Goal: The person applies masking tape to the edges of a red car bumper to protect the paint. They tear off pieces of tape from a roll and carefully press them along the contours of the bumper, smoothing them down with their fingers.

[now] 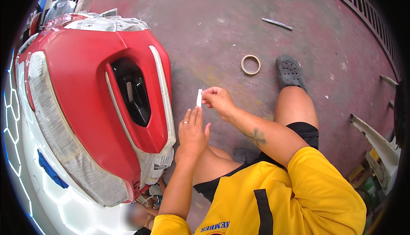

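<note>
A short, narrow white strip (199,98), its material unclear, is upheld between my hands. The thumb and fingers of my right hand (218,101) pinch its edge. My left hand (192,130) has its fingers stretched out, thumb apart, with the fingertips at the strip's lower end; whether they press on it I cannot tell. Just left of my hands stands a red car bumper (92,60) with a black recessed insert (131,92). Pale masking tape (161,85) runs along the insert's surround, and newspaper (153,166) is taped over the lower corner.
A tape roll (251,57) lies on the worn floor beyond my right hand, near my dark clog (290,71). Farther off is a slim silver tool (276,24). White panels (376,145) lean at the right. Another person (149,215), partly hidden, is below the bumper.
</note>
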